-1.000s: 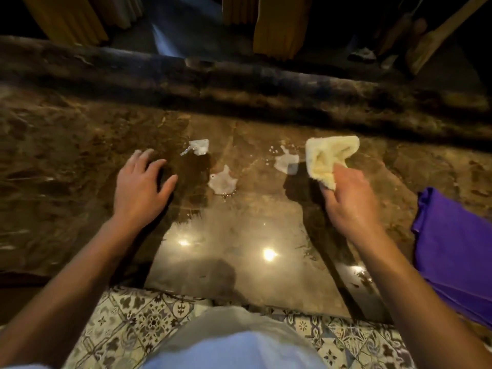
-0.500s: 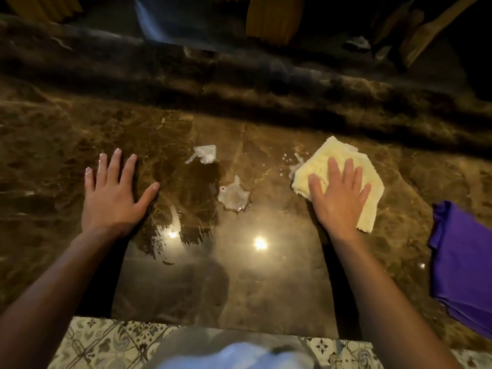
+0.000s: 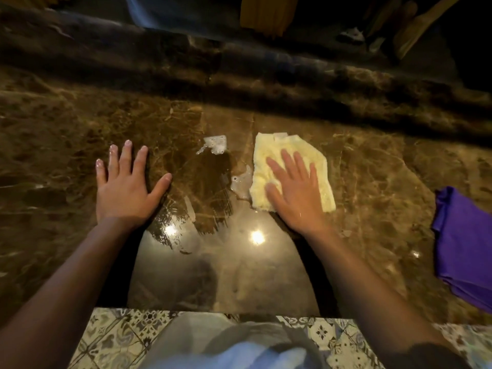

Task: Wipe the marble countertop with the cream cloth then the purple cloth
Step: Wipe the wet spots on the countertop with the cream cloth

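The brown marble countertop [image 3: 372, 177] fills the view. A cream cloth [image 3: 269, 151] lies spread flat on it, right of centre. My right hand [image 3: 295, 190] presses down on the cloth with fingers spread. My left hand [image 3: 125, 187] rests flat on the bare marble to the left, fingers apart, holding nothing. One wet foamy patch [image 3: 215, 145] sits just left of the cloth's far corner. Another wet patch [image 3: 241, 182] touches the cloth's left edge. The purple cloth [image 3: 466, 246] lies bunched at the right edge of the counter.
A raised dark marble ledge [image 3: 239, 67] runs along the back of the counter. Below the counter's front edge is a patterned tile floor [image 3: 114, 339]. Yellow fabric [image 3: 266, 14] hangs beyond the ledge. Ceiling lights glare on the wet marble near me.
My right hand laid the cream cloth flat, then slid it left to the middle wet patch, covering the right-hand one. My left hand flattened out and stayed put.
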`<action>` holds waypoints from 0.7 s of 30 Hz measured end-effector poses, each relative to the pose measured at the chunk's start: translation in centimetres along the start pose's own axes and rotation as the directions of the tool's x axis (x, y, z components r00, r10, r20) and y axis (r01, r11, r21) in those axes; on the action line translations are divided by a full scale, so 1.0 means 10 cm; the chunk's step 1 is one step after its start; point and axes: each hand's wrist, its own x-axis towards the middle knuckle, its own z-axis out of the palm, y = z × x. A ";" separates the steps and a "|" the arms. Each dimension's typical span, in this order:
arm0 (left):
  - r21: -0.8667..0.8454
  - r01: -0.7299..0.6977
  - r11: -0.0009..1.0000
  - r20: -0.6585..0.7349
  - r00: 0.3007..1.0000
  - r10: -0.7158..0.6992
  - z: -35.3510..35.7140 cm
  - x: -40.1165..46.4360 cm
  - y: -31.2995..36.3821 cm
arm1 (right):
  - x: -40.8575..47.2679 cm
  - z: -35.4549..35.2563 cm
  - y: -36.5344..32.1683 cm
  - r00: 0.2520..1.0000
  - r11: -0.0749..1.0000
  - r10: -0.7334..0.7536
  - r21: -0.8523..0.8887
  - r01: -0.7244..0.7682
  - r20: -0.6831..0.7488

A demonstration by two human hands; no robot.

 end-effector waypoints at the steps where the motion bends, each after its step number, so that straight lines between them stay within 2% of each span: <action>1: -0.005 -0.001 1.000 0.001 1.000 0.001 0.00 0.00 0.00 | -0.25 0.02 -0.02 1.000 1.000 -0.009 0.010 0.009 0.005; 4: -0.002 0.000 1.000 -0.009 1.000 0.000 0.00 0.01 0.00 | -0.85 0.02 0.03 1.000 0.999 -0.002 0.038 0.001 0.008; 6: 0.006 -0.001 1.000 -0.014 1.000 0.001 0.01 0.01 -0.01 | -0.95 0.01 0.08 1.000 0.999 0.018 0.029 -0.018 0.006; 11: 0.014 0.002 1.000 -0.033 0.999 -0.002 0.04 0.02 -0.01 | -0.26 -0.14 0.27 0.985 0.985 0.166 -0.046 -0.167 -0.035; 17: 0.008 -0.001 1.000 -0.066 0.998 0.002 0.05 0.00 -0.02 | 0.92 -0.30 0.35 0.915 0.918 0.394 -0.005 -0.396 -0.089; 19: 0.007 -0.009 1.000 -0.055 0.998 0.009 0.06 0.00 -0.03 | 1.02 -0.26 0.18 0.915 0.918 0.394 -0.011 -0.396 -0.082; 21: -0.004 -0.017 1.000 -0.052 0.999 0.017 0.06 0.00 -0.04 | 0.83 -0.18 -0.03 0.953 0.953 0.297 -0.035 -0.300 -0.056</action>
